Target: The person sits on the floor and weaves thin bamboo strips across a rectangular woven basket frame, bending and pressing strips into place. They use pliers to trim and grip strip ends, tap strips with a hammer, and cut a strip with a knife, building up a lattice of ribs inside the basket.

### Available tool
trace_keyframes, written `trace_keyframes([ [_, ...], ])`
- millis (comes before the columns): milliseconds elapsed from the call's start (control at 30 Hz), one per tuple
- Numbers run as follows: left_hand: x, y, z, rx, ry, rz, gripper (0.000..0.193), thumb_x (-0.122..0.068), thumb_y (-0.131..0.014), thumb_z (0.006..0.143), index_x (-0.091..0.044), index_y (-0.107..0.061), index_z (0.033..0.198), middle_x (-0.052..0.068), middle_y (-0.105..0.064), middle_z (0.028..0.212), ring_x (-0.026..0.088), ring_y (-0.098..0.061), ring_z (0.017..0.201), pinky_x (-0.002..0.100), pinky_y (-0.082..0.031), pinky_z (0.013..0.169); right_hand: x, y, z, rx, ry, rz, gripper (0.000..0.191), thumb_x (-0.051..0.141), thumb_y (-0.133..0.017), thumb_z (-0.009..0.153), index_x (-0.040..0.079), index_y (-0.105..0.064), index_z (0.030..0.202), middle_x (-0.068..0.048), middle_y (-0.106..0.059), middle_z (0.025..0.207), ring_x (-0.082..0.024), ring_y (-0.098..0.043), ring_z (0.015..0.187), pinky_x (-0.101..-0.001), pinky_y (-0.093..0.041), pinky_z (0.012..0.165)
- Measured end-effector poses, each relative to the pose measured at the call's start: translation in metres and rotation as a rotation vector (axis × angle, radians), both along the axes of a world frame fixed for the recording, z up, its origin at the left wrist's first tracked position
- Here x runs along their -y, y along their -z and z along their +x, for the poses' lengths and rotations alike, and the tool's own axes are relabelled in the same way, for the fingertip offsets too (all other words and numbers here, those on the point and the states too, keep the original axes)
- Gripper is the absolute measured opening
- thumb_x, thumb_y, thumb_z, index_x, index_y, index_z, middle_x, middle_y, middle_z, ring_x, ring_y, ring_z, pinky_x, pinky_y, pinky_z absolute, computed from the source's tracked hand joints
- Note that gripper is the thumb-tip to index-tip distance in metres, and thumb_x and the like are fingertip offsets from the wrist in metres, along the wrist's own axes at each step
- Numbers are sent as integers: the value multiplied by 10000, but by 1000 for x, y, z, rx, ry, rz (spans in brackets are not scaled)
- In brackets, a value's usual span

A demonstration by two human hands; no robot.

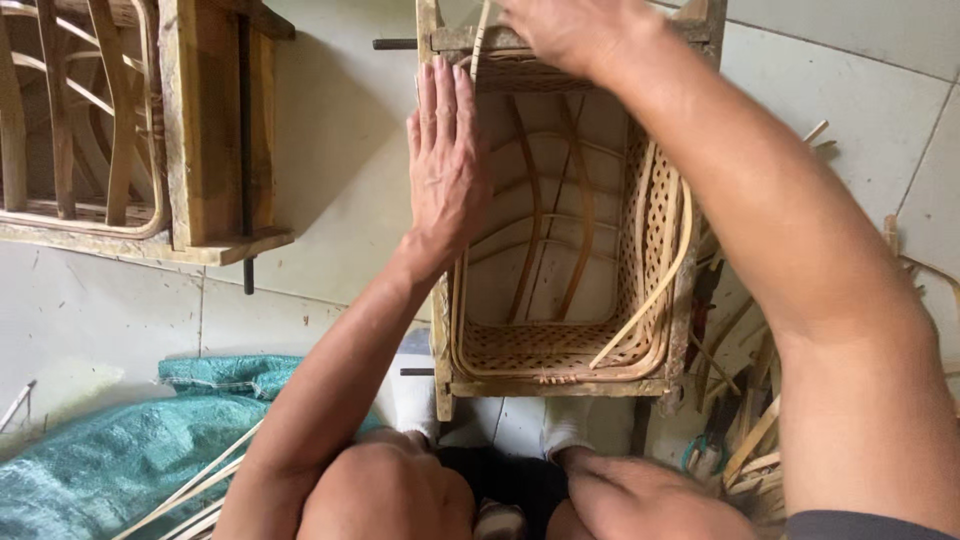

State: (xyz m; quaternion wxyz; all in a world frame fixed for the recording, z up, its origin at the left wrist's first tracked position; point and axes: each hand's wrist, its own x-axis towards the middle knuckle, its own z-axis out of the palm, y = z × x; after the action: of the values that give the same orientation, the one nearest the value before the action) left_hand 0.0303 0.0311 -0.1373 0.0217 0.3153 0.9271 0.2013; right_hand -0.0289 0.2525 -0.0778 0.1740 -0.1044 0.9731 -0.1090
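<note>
A rectangular woven cane basket (640,240) sits inside a wooden mould frame (560,387) on the tiled floor in front of my knees. My left hand (445,160) lies flat, fingers together, against the basket's left wall near its top corner. At the far end of the frame my right hand (575,30) presses down on the rim, closed around a thin cane strip (480,40) that rises beside it. A loose cane strip (650,290) curves along the basket's right inner side. Bent cane ribs (530,215) show through the open bottom.
A second wooden frame with a cane basket inside (130,130) lies at the upper left. Green woven sacking (110,450) with several cane strips on it lies at the lower left. Cane offcuts and scraps (750,420) litter the floor on the right.
</note>
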Motion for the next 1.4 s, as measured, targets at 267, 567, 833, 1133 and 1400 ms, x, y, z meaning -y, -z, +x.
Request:
trace_keyframes([
  [267,3,5,3,53,-116,301,992,-221,-751,1008,76,-27,1617,375,-54,1667,484,-146,1580,512,-225,1319,-24,22,78,-664,-72,-78,191,254,-779,1069,111,-743,948,-28,-686,829,-158,-617,791,-404,-493,863],
  [567,9,0,-9,356,-253,317,1235,-370,-887,885,88,16,1592,315,-443,1474,451,-530,1318,490,-497,1080,-6,29,84,-718,70,-169,176,179,-789,1061,132,-749,896,-9,-694,836,-170,-632,890,-424,-458,927],
  [833,15,8,0,184,-129,364,1193,-246,-849,917,74,75,1600,348,-409,1471,485,-506,1301,497,-474,1104,-4,43,88,-651,103,-186,187,161,-783,1071,107,-717,905,-35,-702,859,-198,-641,873,-420,-475,860],
  [1133,13,11,0,188,-156,347,1050,-131,-768,928,86,14,1593,337,-458,1404,467,-550,1223,469,-502,1049,8,37,85,-705,133,-297,135,144,-790,1034,77,-699,959,-62,-706,990,-237,-668,968,-388,-525,855],
  [1400,4,11,-25,144,-182,344,930,-152,-735,916,100,-112,1558,325,-582,1322,462,-664,1057,499,-563,879,16,36,74,-741,98,-349,130,122,-780,1041,78,-691,955,-56,-701,1016,-230,-658,966,-380,-520,849],
])
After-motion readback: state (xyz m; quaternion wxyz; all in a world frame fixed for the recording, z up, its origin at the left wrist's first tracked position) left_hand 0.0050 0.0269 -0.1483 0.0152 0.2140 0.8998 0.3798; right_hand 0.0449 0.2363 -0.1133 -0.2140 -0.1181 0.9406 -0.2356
